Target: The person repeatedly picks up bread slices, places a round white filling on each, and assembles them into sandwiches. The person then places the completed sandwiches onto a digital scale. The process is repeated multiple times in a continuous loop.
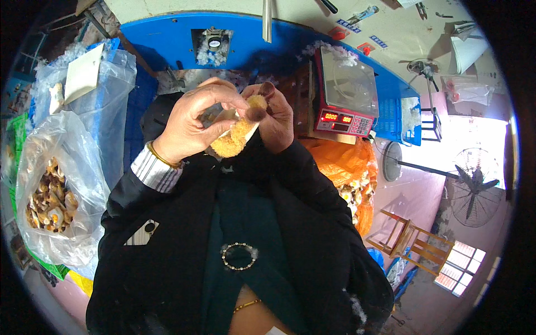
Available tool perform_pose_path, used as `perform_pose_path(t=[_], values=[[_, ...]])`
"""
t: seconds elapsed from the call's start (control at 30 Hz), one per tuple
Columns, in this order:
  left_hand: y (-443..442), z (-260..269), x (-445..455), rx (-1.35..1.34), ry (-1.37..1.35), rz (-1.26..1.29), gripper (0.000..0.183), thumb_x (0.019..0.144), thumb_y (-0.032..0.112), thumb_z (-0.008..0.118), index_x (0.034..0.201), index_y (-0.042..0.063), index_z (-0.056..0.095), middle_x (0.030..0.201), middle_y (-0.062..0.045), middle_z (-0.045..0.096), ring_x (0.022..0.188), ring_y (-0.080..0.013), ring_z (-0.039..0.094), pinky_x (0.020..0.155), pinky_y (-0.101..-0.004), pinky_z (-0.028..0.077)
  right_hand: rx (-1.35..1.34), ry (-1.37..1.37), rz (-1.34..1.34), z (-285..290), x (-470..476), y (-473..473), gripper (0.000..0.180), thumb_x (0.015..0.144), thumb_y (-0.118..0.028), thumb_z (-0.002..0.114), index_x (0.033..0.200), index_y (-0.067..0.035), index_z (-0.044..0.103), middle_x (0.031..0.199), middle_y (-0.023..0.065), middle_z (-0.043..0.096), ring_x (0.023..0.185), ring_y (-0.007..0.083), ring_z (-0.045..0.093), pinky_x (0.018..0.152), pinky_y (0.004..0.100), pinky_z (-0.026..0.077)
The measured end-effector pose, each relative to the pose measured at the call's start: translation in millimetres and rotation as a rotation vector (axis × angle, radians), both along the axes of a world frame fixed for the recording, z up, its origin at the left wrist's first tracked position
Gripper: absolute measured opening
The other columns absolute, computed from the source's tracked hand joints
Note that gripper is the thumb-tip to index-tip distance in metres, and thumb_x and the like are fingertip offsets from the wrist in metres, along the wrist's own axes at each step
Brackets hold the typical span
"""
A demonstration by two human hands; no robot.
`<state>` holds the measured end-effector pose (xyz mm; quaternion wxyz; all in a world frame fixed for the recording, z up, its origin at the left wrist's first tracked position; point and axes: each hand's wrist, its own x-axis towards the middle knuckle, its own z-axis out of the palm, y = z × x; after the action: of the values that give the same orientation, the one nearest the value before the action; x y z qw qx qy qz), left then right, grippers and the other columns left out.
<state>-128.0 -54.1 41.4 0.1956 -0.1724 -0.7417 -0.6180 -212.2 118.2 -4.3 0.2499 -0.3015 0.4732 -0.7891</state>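
Note:
My left hand point(199, 117), with a bangle at its wrist, pinches a small plush piece point(230, 140) between thumb and fingers. Yellow curly pile covers much of the piece, which also has cream-coloured fabric and two rounded brown tips. My right hand point(276, 123) grips the far end of the same piece, close to the brown tips. Both hands are raised in front of my chest, below the blue front panel point(159, 39) of a machine. Some of my right fingers are hidden behind the plush.
To the left, a clear plastic bag point(79, 167) holds several brown and white plush pieces. A red digital scale point(345, 121) stands at right above an orange sack point(331, 161) of plush pieces. White stuffing fluff point(209, 58) clings around a gauge. Farther right are a standing fan point(475, 186) and wooden chair point(408, 238).

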Motion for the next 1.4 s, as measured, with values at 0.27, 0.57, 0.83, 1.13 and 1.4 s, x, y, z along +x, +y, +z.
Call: perform_pose_path(t=[0.27,0.57,0.83,1.13,1.4], values=[[9.1,-3.7,5.3,0.233,-0.275,-0.045,0.029,0.086,0.005,0.065,0.113,0.002,0.054,0.102,-0.005,0.059,0.096,-0.0143,0.056,0.085,-0.0278,0.044,0.325,0.639,-0.299,23.2,-9.9,-0.1,0.044,0.065,0.01,0.069,0.105,-0.005,0.059,0.114,0.0109,0.058,0.104,0.0274,0.057,0.089,0.0328,0.046],[1.2,-5.3,-46.4,0.427,-0.289,-0.141,0.029,0.09,-0.006,0.049,0.117,0.004,0.049,0.107,-0.001,0.058,0.099,-0.0097,0.056,0.091,-0.0252,0.044,0.427,0.346,-0.221,40.4,-52.6,16.9,0.006,0.088,-0.004,0.058,0.093,-0.001,0.058,0.089,0.0073,0.061,0.081,0.0131,0.057,0.074,0.0259,0.046],[-18.5,-37.6,-133.8,0.543,-0.228,0.196,0.025,0.095,0.015,0.057,0.116,0.002,0.052,0.108,-0.005,0.061,0.098,-0.014,0.06,0.083,-0.0268,0.052,0.372,0.467,-0.511,20.2,-133.3,-50.2,0.02,0.091,-0.016,0.057,0.089,0.004,0.06,0.08,0.0116,0.063,0.072,0.0154,0.058,0.066,0.0291,0.046],[-4.9,9.7,-112.3,0.613,-0.458,0.245,0.06,0.087,0.042,0.066,0.115,-0.009,0.052,0.104,-0.016,0.062,0.094,-0.0164,0.064,0.07,-0.0263,0.058,0.431,0.552,-0.766,43.7,-149.5,-84.7,0.018,0.086,-0.014,0.061,0.085,0.004,0.059,0.081,0.0176,0.064,0.071,0.0279,0.062,0.065,0.0358,0.047],[7.1,-10.6,-111.5,0.36,-0.388,0.402,0.045,0.084,0.031,0.073,0.105,-0.007,0.059,0.09,-0.012,0.068,0.077,-0.0136,0.067,0.067,-0.0224,0.053,0.43,0.569,-0.718,26.4,-135.5,-62.0,0.016,0.091,-0.013,0.058,0.094,0.002,0.058,0.085,0.0072,0.061,0.076,0.0131,0.056,0.07,0.0275,0.046]])
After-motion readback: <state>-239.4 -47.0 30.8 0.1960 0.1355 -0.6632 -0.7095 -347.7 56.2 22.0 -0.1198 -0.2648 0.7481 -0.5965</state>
